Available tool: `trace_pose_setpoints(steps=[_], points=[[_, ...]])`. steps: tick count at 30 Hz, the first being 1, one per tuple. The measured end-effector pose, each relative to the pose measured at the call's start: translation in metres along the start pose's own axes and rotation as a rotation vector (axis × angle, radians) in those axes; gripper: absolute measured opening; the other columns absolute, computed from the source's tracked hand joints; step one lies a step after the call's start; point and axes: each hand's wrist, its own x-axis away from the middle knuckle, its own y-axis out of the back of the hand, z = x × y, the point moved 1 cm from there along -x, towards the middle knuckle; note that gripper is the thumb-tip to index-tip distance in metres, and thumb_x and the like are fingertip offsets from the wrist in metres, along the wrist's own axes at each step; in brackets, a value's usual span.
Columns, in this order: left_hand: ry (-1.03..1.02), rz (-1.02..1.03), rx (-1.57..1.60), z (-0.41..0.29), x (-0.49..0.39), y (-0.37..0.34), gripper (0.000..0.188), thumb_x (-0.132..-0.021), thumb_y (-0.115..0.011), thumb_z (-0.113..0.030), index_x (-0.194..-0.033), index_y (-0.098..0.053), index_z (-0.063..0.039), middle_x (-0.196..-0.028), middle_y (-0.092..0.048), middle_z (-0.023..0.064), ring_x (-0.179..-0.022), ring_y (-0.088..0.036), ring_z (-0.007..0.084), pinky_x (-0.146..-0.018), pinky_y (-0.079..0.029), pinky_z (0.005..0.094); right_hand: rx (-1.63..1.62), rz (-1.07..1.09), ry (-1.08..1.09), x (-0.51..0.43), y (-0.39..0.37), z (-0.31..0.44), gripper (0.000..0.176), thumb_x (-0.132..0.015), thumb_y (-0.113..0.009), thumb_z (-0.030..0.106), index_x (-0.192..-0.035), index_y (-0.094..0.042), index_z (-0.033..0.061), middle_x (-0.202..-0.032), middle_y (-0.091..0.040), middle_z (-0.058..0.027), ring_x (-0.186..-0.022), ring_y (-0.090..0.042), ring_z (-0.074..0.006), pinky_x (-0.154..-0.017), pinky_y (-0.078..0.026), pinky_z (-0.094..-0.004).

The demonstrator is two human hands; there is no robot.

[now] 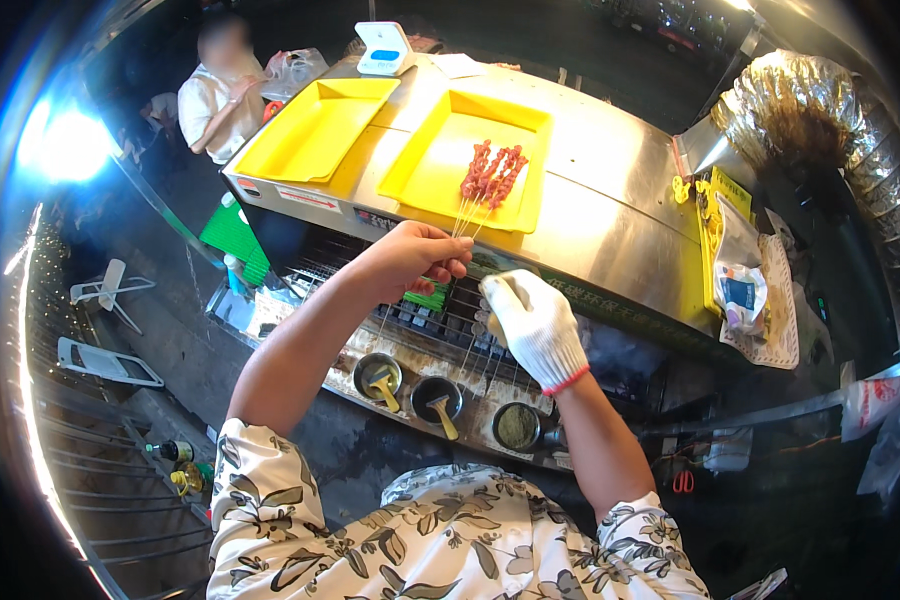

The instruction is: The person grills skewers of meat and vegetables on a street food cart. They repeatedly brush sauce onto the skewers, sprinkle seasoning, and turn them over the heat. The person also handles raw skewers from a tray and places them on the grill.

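Note:
My bare left hand (424, 259) pinches the thin stick ends of several raw meat skewers (493, 176). Their meat lies in view over a yellow plastic tray (412, 169); whether it touches the tray I cannot tell. To the right, my right hand (532, 322), in a white knit glove, is over the grill with its fingers curled. Its fingertips are partly hidden, so whether it grips anything is unclear. Below both hands runs the charcoal grill (461, 307), with a wire grate and some thin sticks across its front ledge.
Two dark bowls with yellow-handled brushes (375, 379) (441, 409) and a bowl of greenish powder (516, 426) line the grill's front. A second yellow tray (319, 131) and a white scale (384, 49) stand on the steel counter (607, 225). A person (221, 94) stands beyond, left.

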Motion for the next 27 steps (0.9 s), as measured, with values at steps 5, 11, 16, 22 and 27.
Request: trace_pose_setpoints(steps=[5, 11, 16, 22, 27], points=[[-0.015, 0.04, 0.158, -0.001, -0.004, -0.007, 0.029, -0.096, -0.064, -0.029, -0.106, -0.066, -0.002, -0.075, -0.064, -0.0015, -0.057, -0.054, 0.0015, -0.041, -0.037, 0.0137, -0.27, 0.1, -0.081, 0.065, 0.025, -0.058, 0.023, -0.096, -0.062, 0.023, -0.101, -0.068, 0.0005, -0.082, -0.069, -0.0044, -0.07, -0.06, -0.0066, -0.066, -0.049, -0.0235], [-0.014, -0.028, 0.13, -0.012, 0.01, -0.025, 0.028, -0.098, -0.061, -0.028, -0.108, -0.062, -0.003, -0.074, -0.063, -0.0021, -0.053, -0.052, -0.0004, -0.039, -0.039, 0.012, -0.348, 0.082, -0.521, 0.145, 0.04, -0.143, 0.023, -0.096, -0.058, 0.021, -0.098, -0.065, -0.0012, -0.066, -0.059, -0.0045, -0.053, -0.052, -0.0088, -0.05, -0.041, -0.0234], [-0.01, -0.061, 0.081, -0.009, 0.004, -0.022, 0.024, -0.099, -0.058, -0.024, -0.11, -0.062, -0.003, -0.072, -0.054, -0.0053, -0.053, -0.047, -0.0017, -0.039, -0.035, 0.0116, -0.456, -0.035, -0.692, 0.196, 0.056, -0.199, 0.024, -0.098, -0.056, 0.021, -0.098, -0.065, -0.0017, -0.065, -0.061, -0.0055, -0.051, -0.053, -0.0108, -0.048, -0.042, -0.0249], [-0.002, -0.221, 0.106, -0.011, 0.012, -0.029, 0.026, -0.1, -0.057, -0.026, -0.109, -0.063, -0.003, -0.072, -0.05, -0.0068, -0.054, -0.042, -0.0022, -0.041, -0.033, 0.012, -0.504, 0.01, -0.704, 0.217, 0.083, -0.219, 0.024, -0.099, -0.055, 0.021, -0.098, -0.065, -0.0006, -0.067, -0.061, -0.0045, -0.051, -0.053, -0.0103, -0.048, -0.043, -0.025], [-0.011, -0.317, 0.093, -0.008, 0.007, -0.031, 0.026, -0.1, -0.057, -0.025, -0.11, -0.062, -0.002, -0.073, -0.05, -0.0076, -0.054, -0.042, -0.0032, -0.042, -0.035, 0.0112, -0.524, 0.011, -0.71, 0.229, 0.112, -0.241, 0.022, -0.099, -0.055, 0.02, -0.099, -0.065, 0.0005, -0.068, -0.062, -0.0039, -0.052, -0.054, -0.0096, -0.047, -0.043, -0.0245]])
